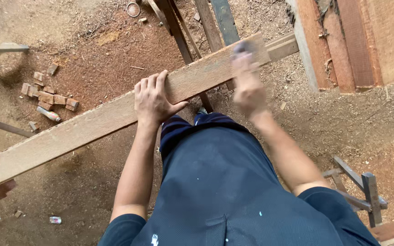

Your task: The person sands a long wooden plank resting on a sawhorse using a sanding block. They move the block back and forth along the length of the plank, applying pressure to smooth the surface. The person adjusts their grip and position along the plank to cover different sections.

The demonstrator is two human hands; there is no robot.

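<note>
The plank (115,120) lies slanted across the stand (192,32), long, stiff and likely heavy; best gripped by its edges. The left hand (153,100) presses flat on it, fingers spread. The right hand (247,82) is blurred on the plank's far end, possibly holding a small dark pad; its grip cannot be made out.

Small wood blocks (46,95) lie at the left on the sawdust floor (343,123); stacked reddish planks (356,41) fill the upper right; a metal ring (133,9) sits top centre.
</note>
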